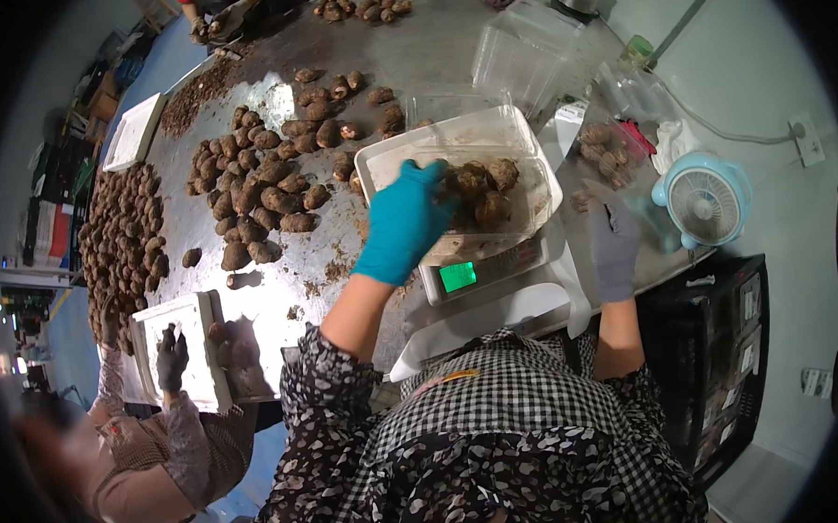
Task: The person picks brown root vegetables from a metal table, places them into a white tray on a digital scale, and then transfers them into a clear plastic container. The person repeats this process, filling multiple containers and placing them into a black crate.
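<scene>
My left hand (404, 221), in a teal glove, reaches into a white tray (554, 192) on a digital scale (490, 271). Its fingers curl round a brown taro at the edge of a small heap of taros (491, 209), which lie in a clear plastic box inside the tray. Part of that taro is hidden by the glove. My right hand (615, 245), gloved in grey, is raised right of the scale with its fingers stretched out and nothing visible in them. Just beyond it stands a clear container (611, 152) with several taros.
Loose taros (262, 189) cover the metal table's middle, and a larger pile (124, 242) lies far left. Stacked clear boxes (527, 56) stand at the back. A blue fan (704, 199) is at right. A co-worker (169, 436) with gloved hands works beside a white tray (182, 351); another person's hands (222, 25) are at the far end.
</scene>
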Demonstrator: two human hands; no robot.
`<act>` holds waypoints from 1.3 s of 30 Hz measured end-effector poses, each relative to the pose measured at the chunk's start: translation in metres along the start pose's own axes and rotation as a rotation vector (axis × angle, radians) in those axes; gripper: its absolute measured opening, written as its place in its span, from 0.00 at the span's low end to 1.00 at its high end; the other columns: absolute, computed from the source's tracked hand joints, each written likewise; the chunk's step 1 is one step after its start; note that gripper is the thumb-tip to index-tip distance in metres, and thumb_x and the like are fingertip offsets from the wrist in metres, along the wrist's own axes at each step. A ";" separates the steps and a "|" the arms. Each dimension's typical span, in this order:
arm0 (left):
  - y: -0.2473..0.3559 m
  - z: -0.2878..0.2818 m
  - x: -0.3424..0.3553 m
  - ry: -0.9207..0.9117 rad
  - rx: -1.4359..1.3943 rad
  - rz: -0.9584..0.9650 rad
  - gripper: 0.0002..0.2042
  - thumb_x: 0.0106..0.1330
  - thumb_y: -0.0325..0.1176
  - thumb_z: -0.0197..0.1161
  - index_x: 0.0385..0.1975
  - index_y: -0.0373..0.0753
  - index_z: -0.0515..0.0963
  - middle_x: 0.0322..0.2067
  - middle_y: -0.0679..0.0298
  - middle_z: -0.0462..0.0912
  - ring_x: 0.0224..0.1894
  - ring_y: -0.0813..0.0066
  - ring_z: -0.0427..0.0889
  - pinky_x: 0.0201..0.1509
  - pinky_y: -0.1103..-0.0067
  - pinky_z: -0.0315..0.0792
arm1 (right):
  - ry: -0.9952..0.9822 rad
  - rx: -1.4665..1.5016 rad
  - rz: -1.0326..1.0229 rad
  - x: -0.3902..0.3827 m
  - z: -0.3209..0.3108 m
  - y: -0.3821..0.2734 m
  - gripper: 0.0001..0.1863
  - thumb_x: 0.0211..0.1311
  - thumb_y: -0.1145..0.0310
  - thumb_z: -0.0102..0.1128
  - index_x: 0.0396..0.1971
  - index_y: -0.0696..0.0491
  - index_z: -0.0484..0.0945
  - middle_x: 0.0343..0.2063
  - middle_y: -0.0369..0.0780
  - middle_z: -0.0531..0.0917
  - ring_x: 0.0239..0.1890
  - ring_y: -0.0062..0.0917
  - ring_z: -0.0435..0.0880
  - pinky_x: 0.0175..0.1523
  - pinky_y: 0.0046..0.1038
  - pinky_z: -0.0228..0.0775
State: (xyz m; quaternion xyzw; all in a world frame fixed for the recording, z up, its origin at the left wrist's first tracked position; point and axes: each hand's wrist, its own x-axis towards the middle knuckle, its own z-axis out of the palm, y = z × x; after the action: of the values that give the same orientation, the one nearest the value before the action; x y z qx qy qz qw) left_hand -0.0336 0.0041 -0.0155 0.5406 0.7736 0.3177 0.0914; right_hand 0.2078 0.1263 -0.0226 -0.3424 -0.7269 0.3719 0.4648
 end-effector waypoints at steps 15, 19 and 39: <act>-0.020 -0.029 -0.039 0.350 -1.386 -0.386 0.21 0.61 0.31 0.57 0.56 0.39 0.67 0.44 0.61 0.73 0.43 0.75 0.74 0.48 0.78 0.72 | 0.018 0.079 0.167 0.000 -0.002 0.010 0.12 0.61 0.78 0.51 0.43 0.60 0.77 0.40 0.37 0.81 0.42 0.16 0.77 0.49 0.18 0.67; 0.015 0.000 -0.026 0.118 -0.954 -0.043 0.26 0.56 0.21 0.57 0.57 0.42 0.66 0.47 0.64 0.69 0.49 0.72 0.70 0.55 0.78 0.68 | -0.005 0.034 0.127 0.004 0.001 0.005 0.12 0.60 0.79 0.51 0.43 0.60 0.77 0.41 0.38 0.81 0.43 0.17 0.77 0.51 0.18 0.66; -0.185 -0.021 -0.068 0.587 0.046 -0.403 0.29 0.49 0.26 0.68 0.55 0.44 0.69 0.47 0.53 0.70 0.50 0.54 0.71 0.52 0.66 0.67 | 0.062 -0.181 0.165 0.004 -0.028 0.039 0.14 0.61 0.73 0.51 0.46 0.60 0.76 0.43 0.41 0.80 0.44 0.24 0.76 0.51 0.24 0.67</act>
State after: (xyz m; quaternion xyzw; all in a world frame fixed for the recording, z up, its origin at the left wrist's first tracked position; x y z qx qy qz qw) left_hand -0.1607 -0.1045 -0.1227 0.2649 0.8648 0.4178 -0.0862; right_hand 0.2390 0.1549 -0.0466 -0.4528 -0.7122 0.3313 0.4220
